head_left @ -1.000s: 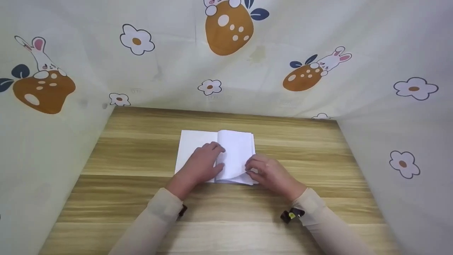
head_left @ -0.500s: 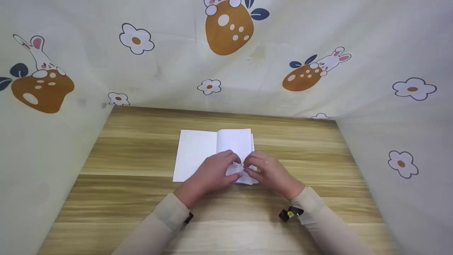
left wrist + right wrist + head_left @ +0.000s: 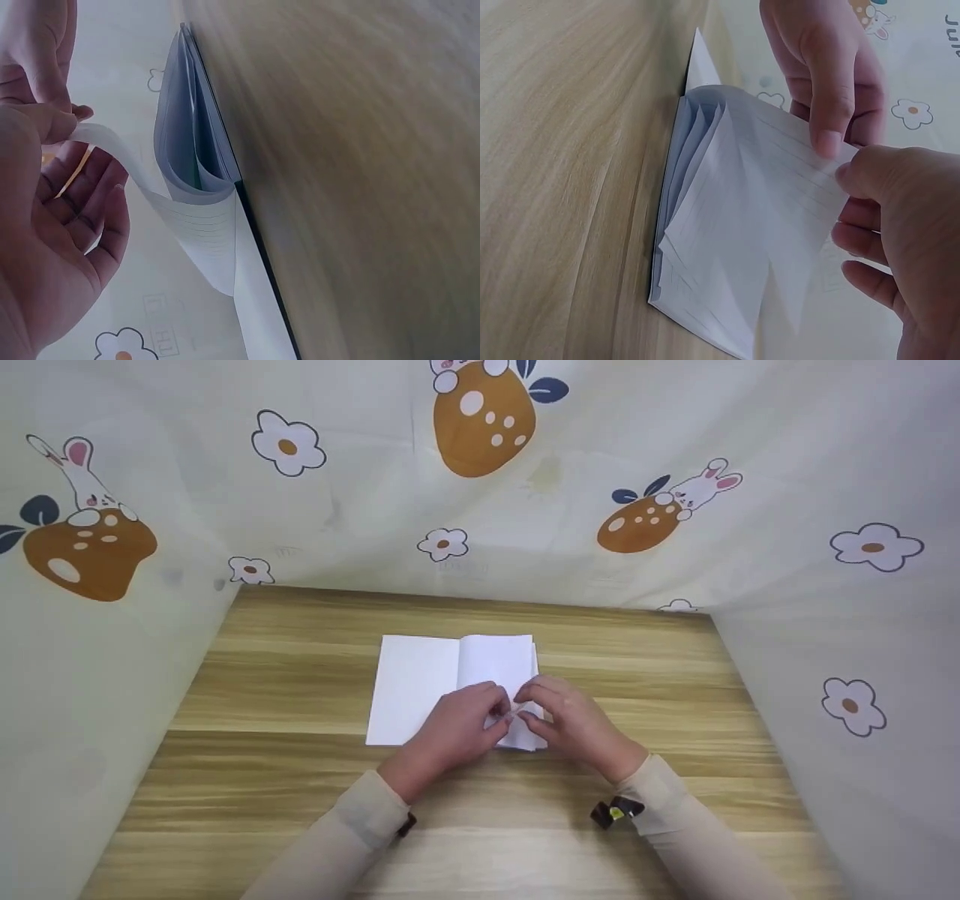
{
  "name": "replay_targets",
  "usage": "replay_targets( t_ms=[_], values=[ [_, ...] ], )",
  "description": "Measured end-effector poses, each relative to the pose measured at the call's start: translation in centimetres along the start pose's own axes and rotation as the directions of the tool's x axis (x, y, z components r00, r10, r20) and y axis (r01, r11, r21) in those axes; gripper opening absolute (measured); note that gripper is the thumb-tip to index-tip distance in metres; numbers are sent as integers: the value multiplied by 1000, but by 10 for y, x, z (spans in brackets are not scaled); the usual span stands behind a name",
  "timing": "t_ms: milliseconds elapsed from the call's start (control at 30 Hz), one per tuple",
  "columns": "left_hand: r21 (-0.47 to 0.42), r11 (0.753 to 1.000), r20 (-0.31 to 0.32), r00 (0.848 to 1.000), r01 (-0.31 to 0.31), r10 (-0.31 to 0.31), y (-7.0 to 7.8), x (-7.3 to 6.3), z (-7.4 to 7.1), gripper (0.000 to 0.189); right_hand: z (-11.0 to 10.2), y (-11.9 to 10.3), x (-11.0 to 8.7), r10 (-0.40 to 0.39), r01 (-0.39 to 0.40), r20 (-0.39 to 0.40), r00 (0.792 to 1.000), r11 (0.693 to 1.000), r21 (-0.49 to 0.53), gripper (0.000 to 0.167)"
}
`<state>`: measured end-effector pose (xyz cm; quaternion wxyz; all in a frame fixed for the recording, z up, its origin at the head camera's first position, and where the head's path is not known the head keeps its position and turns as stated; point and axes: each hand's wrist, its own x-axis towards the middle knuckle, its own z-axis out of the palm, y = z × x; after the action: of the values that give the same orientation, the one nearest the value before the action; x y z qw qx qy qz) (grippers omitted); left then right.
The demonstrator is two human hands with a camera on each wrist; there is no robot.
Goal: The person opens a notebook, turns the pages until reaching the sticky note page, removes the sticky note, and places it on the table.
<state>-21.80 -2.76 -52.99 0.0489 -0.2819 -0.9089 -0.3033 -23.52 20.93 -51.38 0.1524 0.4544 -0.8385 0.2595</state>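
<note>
An open notebook (image 3: 411, 682) with white pages lies on the table. Its lined page (image 3: 787, 180) is lifted, curving up from the spine over the pages under it. My left hand (image 3: 461, 724) reaches across the right half of the notebook and pinches the page's free edge, its thumb flat on the paper in the right wrist view. Right beside it, my right hand (image 3: 581, 727) pinches the same edge between thumb and fingers. The two thumbs are close together there. Below the raised page, several loose sheets (image 3: 187, 120) fan apart above the dark cover edge.
The wood-grain table (image 3: 285, 660) surrounds the notebook. A pale curtain (image 3: 360, 495) printed with flowers, rabbits and orange fruit encloses the table at the back and both sides. Dark camera straps (image 3: 616, 814) sit at the sleeve cuffs.
My left hand has moved right from the notebook's spine to the page's free edge and now pinches it beside my right hand. The right hand has stayed nearly in place.
</note>
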Motion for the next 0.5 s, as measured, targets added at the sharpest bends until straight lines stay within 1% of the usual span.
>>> replay_targets(
  t_ms=[167, 300, 400, 500],
  values=[
    [-21, 1000, -37, 999, 13, -14, 3, -1, -6, 11, -2, 3, -4, 66, -69, -68, 996, 997, -39, 34],
    [-45, 999, -72, 997, 18, -22, 5, -2, -14, 11, -1, 7, -10, 145, -151, -115, 983, 988, -44, 39],
    [-54, 998, -89, 996, 19, -24, 7, -2, -20, 11, 2, 10, -14, 196, -203, -126, 972, 978, -41, 38],
    [-56, 998, -103, 994, 25, -30, 5, -3, -26, 11, 7, 13, -17, 235, -241, -102, 967, 969, -53, 41]
  ],
)
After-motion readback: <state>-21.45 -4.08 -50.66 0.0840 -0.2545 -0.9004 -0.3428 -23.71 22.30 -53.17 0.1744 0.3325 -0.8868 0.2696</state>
